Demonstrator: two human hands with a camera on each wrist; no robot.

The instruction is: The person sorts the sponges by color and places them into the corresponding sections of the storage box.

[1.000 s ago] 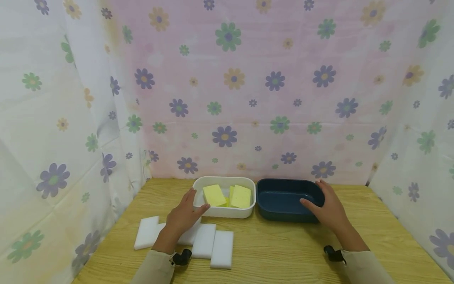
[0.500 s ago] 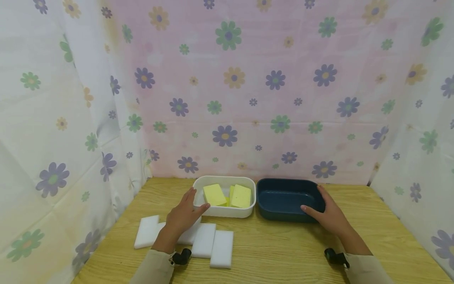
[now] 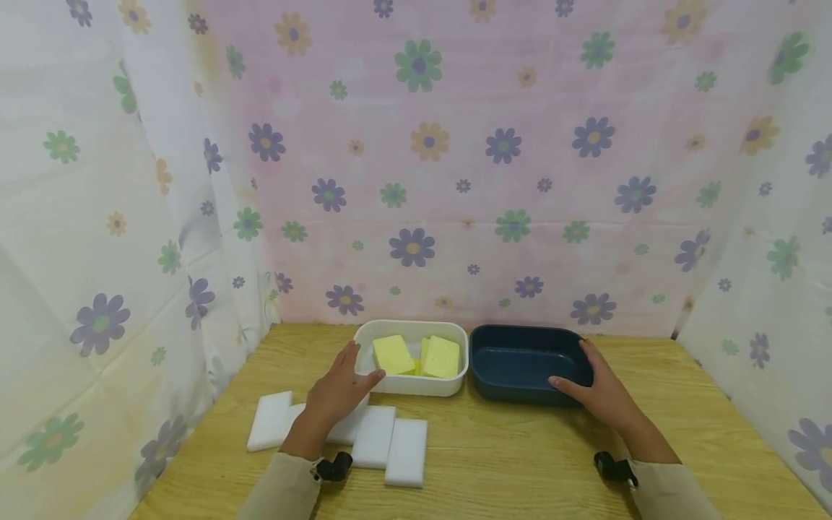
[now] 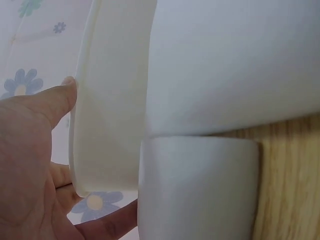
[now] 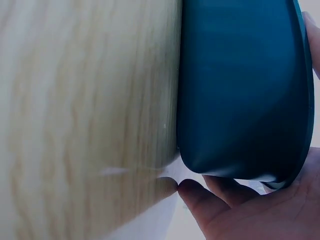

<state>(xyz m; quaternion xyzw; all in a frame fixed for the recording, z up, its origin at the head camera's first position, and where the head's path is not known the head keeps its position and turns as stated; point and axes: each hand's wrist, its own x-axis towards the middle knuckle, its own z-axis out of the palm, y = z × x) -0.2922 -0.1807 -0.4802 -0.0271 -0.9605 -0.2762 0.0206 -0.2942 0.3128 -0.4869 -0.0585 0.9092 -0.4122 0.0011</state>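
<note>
My left hand (image 3: pixel 336 390) holds the left end of a white rounded rectangular box (image 3: pixel 419 386), thumb on its near rim and fingers round the outer end. Several yellow sponge-like blocks (image 3: pixel 393 354) lie inside that box. To its right stands a dark blue box (image 3: pixel 520 392) of the same form, with nothing showing inside. At its right end my right hand (image 3: pixel 606 396) grips it, the thumb over the near rim. The right wrist view shows fingers (image 5: pixel 205 200) curving round the end of the blue box. Both boxes stand side by side on the table.
Several flat white sponge-like blocks (image 3: pixel 406 453) lie on the wooden table (image 3: pixel 520 462) in front of the white box, partly under the left forearm. A flowered cloth (image 3: pixel 455 180) hangs behind the table and along both sides.
The fingers of my right hand have settled slightly lower at the right end of the blue box. The left hand keeps its place on the white box.
</note>
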